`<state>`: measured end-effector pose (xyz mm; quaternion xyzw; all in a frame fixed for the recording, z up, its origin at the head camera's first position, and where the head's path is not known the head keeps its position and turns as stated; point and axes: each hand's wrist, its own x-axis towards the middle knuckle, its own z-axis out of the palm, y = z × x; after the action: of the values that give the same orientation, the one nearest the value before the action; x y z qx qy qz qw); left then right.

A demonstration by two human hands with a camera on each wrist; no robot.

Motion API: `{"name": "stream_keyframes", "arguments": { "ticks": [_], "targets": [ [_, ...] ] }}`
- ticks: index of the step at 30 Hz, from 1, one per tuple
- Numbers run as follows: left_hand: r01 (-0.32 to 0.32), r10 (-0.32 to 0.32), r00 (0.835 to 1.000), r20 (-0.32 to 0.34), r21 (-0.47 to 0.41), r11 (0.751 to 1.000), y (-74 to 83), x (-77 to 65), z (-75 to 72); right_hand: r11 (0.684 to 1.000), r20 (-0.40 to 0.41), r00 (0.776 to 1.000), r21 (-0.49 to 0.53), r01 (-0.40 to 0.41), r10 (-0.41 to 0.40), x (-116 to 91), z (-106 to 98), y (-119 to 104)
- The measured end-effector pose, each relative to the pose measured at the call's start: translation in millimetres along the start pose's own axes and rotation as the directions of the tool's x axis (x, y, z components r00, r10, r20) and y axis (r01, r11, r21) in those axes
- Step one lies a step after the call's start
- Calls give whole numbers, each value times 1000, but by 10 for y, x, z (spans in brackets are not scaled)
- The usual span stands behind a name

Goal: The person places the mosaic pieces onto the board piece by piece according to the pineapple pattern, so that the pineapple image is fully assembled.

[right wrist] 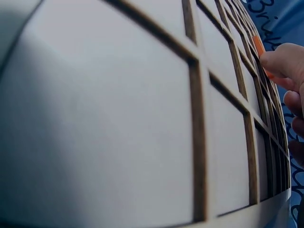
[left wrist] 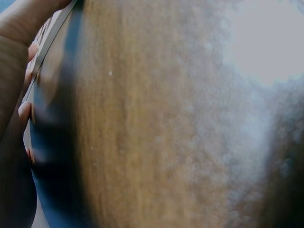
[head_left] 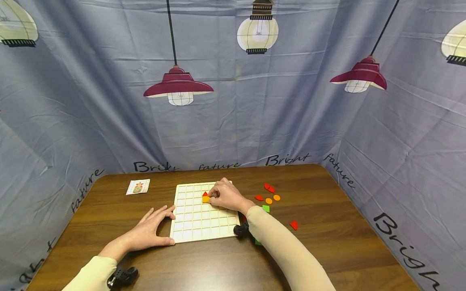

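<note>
A pale gridded board lies on the table, with a red triangle and an orange square tile in its upper middle cells. My right hand reaches over the board and pinches at the right side of the orange square with curled fingers. In the right wrist view, the thumb touches an orange piece on the grid; the fingertips are partly hidden. My left hand touches the board's left edge, fingers and thumb spread apart, the thumb by the lower left corner.
A small card with a coloured pattern lies at the table's back left. Right of the board are several red pieces, two orange discs and a green square. My right forearm partly covers other pieces. A printed curtain surrounds the table.
</note>
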<state>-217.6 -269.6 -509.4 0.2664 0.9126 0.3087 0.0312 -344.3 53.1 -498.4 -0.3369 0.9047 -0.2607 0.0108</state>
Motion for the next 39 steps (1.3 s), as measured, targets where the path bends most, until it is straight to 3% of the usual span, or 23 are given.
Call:
{"name": "stream_keyframes", "arguments": {
  "ticks": [20, 33, 39],
  "targets": [
    [-32, 33, 999, -33, 6, 999, 61, -10, -11, 997, -8, 999, -60, 51, -51, -9, 31, 15],
    [-15, 15, 1000, -12, -8, 1000, 37, -15, 6, 986, -35, 996, -144, 80, -86, -45, 53, 5],
    [-10, 10, 1000, -10, -8, 1000, 25, -1, 5, 991, -38, 996, -115, 74, -79, -52, 40, 25]
  ]
}}
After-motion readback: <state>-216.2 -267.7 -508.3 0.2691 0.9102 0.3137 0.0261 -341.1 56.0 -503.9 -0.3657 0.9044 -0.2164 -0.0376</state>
